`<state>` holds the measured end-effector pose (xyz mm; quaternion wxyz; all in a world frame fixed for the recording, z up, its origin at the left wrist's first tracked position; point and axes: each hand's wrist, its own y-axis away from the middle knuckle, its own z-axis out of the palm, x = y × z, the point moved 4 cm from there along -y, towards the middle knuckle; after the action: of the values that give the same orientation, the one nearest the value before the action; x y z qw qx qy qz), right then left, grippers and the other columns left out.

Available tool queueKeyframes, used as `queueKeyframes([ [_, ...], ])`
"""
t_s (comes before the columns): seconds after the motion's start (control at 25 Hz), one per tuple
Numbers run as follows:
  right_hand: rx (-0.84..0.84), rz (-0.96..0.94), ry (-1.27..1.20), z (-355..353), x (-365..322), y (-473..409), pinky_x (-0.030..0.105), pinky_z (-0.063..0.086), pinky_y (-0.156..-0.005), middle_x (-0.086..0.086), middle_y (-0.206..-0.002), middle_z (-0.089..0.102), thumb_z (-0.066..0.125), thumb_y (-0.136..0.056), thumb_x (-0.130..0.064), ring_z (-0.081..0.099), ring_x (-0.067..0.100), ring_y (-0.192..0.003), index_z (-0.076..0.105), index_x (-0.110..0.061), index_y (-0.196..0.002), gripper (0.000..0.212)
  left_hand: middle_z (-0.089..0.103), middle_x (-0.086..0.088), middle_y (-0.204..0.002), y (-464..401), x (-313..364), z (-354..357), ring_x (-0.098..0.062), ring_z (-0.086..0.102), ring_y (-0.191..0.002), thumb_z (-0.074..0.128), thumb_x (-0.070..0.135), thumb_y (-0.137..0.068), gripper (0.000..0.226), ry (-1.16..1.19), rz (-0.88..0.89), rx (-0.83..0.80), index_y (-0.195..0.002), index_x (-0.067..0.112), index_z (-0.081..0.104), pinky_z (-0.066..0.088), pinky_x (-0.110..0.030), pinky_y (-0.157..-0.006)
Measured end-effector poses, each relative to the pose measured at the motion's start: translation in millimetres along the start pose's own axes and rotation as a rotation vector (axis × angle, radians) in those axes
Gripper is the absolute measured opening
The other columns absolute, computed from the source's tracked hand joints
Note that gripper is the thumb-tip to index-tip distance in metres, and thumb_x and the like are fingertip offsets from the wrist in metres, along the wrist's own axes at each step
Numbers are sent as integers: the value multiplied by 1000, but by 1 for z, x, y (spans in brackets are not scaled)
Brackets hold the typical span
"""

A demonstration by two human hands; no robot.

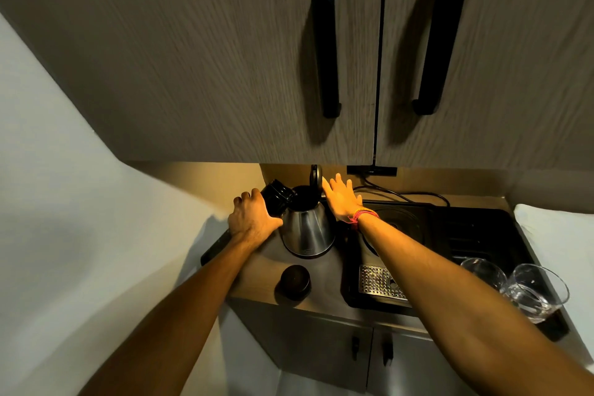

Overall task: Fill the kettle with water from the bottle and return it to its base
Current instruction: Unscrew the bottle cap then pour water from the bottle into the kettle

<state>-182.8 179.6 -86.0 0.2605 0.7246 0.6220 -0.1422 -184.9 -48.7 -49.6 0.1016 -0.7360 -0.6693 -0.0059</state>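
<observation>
A steel kettle (307, 231) stands on the wooden counter (324, 294) with its lid (315, 177) flipped up. My left hand (252, 219) grips a black bottle (277, 196), tilted so its mouth rests over the kettle's opening. My right hand (342, 198) reaches past the kettle's right side with fingers spread, fingertips touching the raised lid. The bottle's black cap (295, 281) lies on the counter in front of the kettle. The kettle's round base (397, 222) sits on the black tray to the right, partly hidden by my right forearm.
A black tray (482, 235) with a perforated steel drip grate (379, 281) fills the counter's right side. Two clear glasses (533, 291) stand at its front right corner. Overhead cabinet doors with black handles (326, 48) hang low above. A cable (405, 193) runs along the back wall.
</observation>
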Motion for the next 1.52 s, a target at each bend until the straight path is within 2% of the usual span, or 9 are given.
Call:
queueKeyframes([
  [0.16,4,-3,2,1,0,1,67,8,-115,9,-165,-4,25,-101,-37,-7,39,-150,14,-20,-155,57,60,-14,-127,-2,0,1,-29,58,-114,80,60,-66,87,-63,-2,-20,-130,10,49,58,-42,-76],
  [0.56,4,-6,22,0,-1,2,68,9,-115,11,-165,-3,27,-101,-30,-6,41,-150,14,-20,-155,57,61,-14,-124,-1,-1,-3,-29,59,-113,81,59,-65,83,-125,-3,-14,-125,10,52,58,-43,-76],
  [0.92,8,12,-30,1,-1,4,67,7,-116,9,-165,-5,26,-101,-38,-7,38,-151,14,-21,-155,58,61,-13,-125,1,1,-3,-29,59,-115,81,59,-65,83,-151,2,-32,-125,10,52,59,-45,-80],
  [1.52,2,5,3,-2,-4,10,66,8,-116,11,-165,-4,27,-101,-40,-7,39,-150,14,-20,-155,59,62,-11,-121,1,3,-7,-27,60,-111,81,56,-66,77,-206,25,-4,-122,10,54,57,-42,-77],
])
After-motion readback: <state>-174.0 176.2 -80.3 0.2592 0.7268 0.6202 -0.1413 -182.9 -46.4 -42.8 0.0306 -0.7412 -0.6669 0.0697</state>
